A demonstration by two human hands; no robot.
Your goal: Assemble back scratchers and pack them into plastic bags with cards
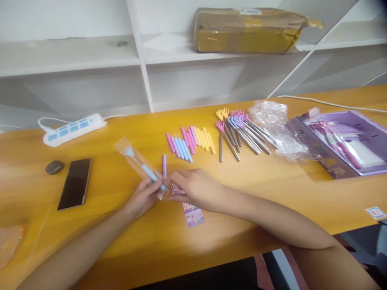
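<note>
My left hand [144, 197] is closed around the lower end of a clear plastic sleeve. Inside the sleeve lies a back scratcher [148, 172] with a light blue claw and a light blue handle. My right hand [199, 189] is beside the sleeve's near end, thumb and fingers pinched on a pink printed card [178, 189]. Part of a purple and pink printed card [194, 216] shows on the table below that hand; whether the two are one piece I cannot tell. A single purple handle tube [164, 166] lies just beyond my hands.
Pink, blue and yellow tubes [187, 143] lie in rows. Metal scratcher rods with coloured claws [242, 129] sit beside crumpled plastic sleeves [272, 125]. A purple box [341, 161] stands right. Left are a phone [75, 183], a black case [54, 167] and a power strip [74, 129].
</note>
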